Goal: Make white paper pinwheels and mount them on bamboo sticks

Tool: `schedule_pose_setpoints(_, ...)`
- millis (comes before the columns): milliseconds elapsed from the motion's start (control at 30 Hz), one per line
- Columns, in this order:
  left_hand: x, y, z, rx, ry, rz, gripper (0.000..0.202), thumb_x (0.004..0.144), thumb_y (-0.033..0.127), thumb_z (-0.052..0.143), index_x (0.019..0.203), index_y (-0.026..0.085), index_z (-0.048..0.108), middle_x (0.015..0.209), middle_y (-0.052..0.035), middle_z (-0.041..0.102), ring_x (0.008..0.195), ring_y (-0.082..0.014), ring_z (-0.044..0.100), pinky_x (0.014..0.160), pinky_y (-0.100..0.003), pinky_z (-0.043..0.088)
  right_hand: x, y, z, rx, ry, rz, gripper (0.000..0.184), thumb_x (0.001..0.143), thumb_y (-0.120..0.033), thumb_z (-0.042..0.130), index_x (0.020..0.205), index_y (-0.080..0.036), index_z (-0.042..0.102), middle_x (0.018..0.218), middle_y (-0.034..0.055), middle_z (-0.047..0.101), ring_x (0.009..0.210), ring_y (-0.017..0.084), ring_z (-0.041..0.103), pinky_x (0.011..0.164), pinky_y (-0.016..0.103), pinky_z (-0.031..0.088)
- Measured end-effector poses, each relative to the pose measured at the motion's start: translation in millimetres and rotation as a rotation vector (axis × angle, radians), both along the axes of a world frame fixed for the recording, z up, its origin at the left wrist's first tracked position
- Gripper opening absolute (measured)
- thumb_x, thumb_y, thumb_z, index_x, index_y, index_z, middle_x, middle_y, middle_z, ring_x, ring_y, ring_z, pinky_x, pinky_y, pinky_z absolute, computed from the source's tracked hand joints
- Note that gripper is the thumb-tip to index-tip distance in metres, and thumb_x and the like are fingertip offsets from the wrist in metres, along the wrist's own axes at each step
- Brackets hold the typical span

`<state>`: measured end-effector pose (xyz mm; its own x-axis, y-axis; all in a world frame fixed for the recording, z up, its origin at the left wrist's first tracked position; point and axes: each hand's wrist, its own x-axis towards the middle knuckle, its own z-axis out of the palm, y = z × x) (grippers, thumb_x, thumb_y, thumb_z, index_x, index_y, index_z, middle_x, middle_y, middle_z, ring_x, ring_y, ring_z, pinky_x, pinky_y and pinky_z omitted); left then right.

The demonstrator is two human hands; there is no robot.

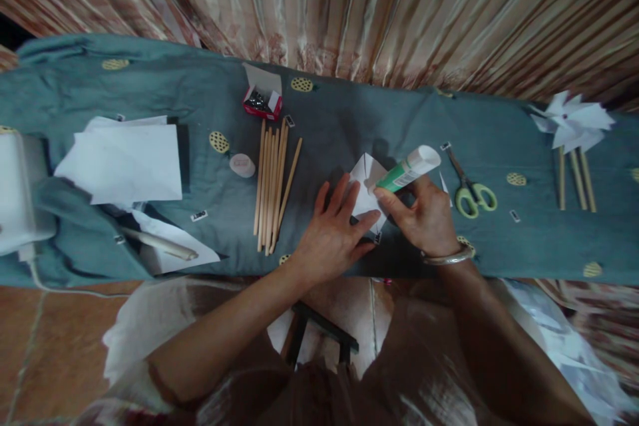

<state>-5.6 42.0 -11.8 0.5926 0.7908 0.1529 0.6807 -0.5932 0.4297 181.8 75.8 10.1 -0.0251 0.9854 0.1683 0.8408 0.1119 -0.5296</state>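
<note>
A small piece of white paper point(367, 170) with creases lies on the green tablecloth in front of me. My left hand point(332, 236) rests on it with the fingers spread, pressing along its left and lower edges. In my right hand point(424, 216) is a green and white glue stick point(403, 172), tilted, its lower end at the paper's middle. The glue stick's tip is partly hidden by my fingers. Just right of that hand lie scissors point(469, 190) with light green handles.
Left of my hands are several wooden sticks point(272, 190), a white cap point(242, 165) and an open red box point(263, 103) of small metal pieces. Farther left sit white paper sheets point(132, 163) and a white device point(22, 193). Paper pinwheels point(574, 120) on sticks lie far right.
</note>
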Motion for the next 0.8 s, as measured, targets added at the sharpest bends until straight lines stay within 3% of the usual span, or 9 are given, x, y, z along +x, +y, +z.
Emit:
schedule_pose_setpoints(467,0.1,-0.1,1.4,-0.008,0.002,0.0,0.052,0.09,0.045,0.063,0.137,0.023,0.056,0.155,-0.0217,0.037,0.15,-0.0421,0.021,0.116,-0.069,0.021,-8.0,7.5,-1.2,-0.015,0.084,0.022,0.041,0.083,-0.061,0.061,0.086,-0.02,0.061,0.068,0.0035,0.067,0.057,0.019,0.059,0.056,0.032,0.042)
schedule_pose_setpoints(800,-0.2,0.4,-1.1,0.001,0.006,0.0,0.052,0.09,0.046,0.062,0.138,0.026,0.054,0.157,-0.0183,0.036,0.15,-0.0412,0.02,0.115,-0.07,0.021,-13.2,1.5,1.9,-0.04,0.106,0.046,0.036,0.082,-0.055,0.064,0.085,-0.02,0.062,0.068,0.0028,0.067,0.058,0.018,0.059,0.057,0.032,0.044)
